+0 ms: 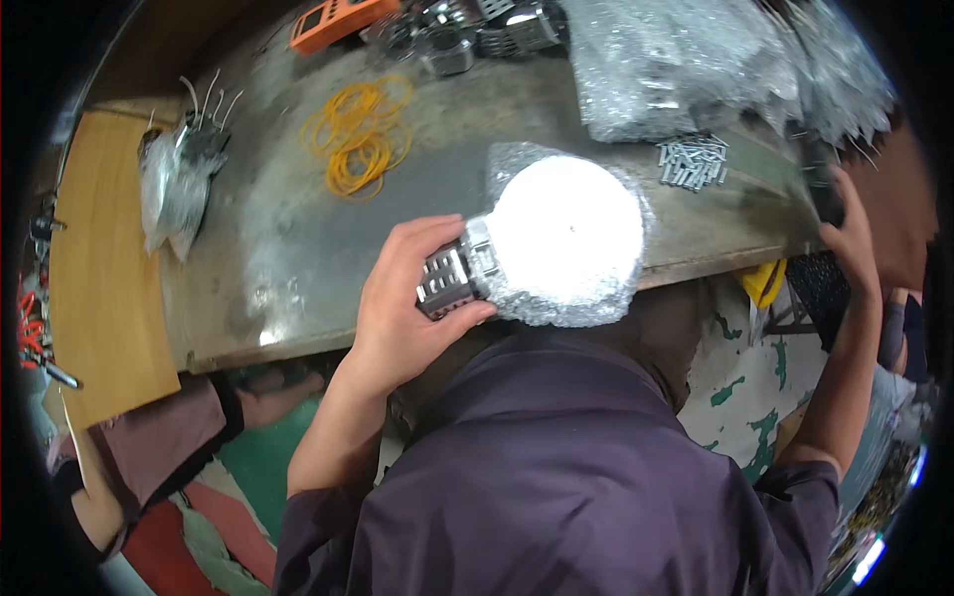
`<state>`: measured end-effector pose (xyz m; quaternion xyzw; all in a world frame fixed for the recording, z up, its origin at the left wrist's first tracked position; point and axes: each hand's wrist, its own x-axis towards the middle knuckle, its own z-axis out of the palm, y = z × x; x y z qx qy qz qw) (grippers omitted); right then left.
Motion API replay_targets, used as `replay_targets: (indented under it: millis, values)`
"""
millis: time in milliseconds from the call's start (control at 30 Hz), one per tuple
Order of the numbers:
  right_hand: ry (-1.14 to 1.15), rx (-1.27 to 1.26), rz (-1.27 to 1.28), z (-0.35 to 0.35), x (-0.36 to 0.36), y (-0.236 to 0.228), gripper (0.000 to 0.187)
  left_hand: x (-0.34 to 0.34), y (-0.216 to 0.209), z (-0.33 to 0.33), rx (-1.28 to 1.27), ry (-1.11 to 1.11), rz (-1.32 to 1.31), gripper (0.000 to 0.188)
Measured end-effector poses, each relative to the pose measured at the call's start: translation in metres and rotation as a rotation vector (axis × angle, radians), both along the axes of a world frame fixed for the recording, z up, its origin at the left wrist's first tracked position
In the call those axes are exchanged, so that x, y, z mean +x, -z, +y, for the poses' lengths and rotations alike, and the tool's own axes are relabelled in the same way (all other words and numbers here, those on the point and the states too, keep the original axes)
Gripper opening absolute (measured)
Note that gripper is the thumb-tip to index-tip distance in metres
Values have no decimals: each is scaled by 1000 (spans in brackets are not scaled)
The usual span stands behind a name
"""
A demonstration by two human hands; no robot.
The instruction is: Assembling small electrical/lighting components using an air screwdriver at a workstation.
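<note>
My left hand (412, 298) is closed around the dark metal finned neck (447, 283) of a round lamp-like piece. Its broad disc (568, 228) glares bright white, so surface detail is washed out. Clear bubble wrap (576, 308) lies around the disc's rim. The piece is held over the bench's front edge, before my body. Far to the right, my right hand (853, 238) has its thumb and a finger against a dark long object (817, 179) beside the bench's right end. The object's kind and the other fingers are hard to make out.
A metal-topped bench (258, 219) holds yellow bands (363, 139), a pile of screws (693, 162), bubble-wrap bags (686, 70), metal parts (447, 50) and an orange device (338, 22). Wired, bagged parts (184, 179) stand left, near a wooden board (109, 268). Another person's arm (278, 397) shows lower left.
</note>
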<state>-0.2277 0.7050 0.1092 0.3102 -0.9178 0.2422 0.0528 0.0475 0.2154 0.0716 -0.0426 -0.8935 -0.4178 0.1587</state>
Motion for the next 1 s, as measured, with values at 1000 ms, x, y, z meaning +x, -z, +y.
replay_targets:
  millis: [1000]
  values:
    - [-209, -1901, -1434, -264, 114, 28, 24, -2, 4, 0, 7, -3, 60, 75]
